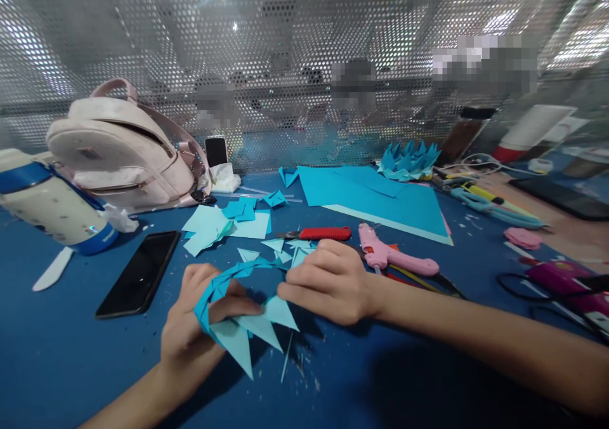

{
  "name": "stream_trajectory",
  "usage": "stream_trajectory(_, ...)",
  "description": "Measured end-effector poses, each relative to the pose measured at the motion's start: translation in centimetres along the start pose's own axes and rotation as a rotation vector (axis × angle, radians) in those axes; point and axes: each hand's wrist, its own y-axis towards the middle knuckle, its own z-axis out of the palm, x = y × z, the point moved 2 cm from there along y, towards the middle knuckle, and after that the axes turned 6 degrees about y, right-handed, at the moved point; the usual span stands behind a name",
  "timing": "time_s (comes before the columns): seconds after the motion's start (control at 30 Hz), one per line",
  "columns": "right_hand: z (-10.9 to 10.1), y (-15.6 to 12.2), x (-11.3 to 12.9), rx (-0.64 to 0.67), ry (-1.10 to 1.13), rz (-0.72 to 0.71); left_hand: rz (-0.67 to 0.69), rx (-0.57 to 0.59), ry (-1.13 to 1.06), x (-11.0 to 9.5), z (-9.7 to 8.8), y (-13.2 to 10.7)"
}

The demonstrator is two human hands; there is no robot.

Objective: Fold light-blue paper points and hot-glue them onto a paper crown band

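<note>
Head view shows the left hand (190,318) with its grip curled round a blue paper ring (219,284) over the bench (328,378) and the right hand (328,283) pinching its right side — some spikes (236,346) are on, but loose triangles (248,255) lie behind, not joined yet.

Matt paper ring (216,289) — smooth plastic glue gun (387,258)
</note>
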Motion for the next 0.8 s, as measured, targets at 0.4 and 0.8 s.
stream_trajectory(0.4, 1.1, -1.7, -1.3, 0.05, 0.264, 0.247, -0.519, 0.021, -0.618, 1.4, 1.2, 0.4)
stream_trajectory(0.8, 0.9, -0.4, -1.3, 0.083, 0.571, 0.608, -1.013, 0.082, -0.865, 3.1, 3.3, -1.1)
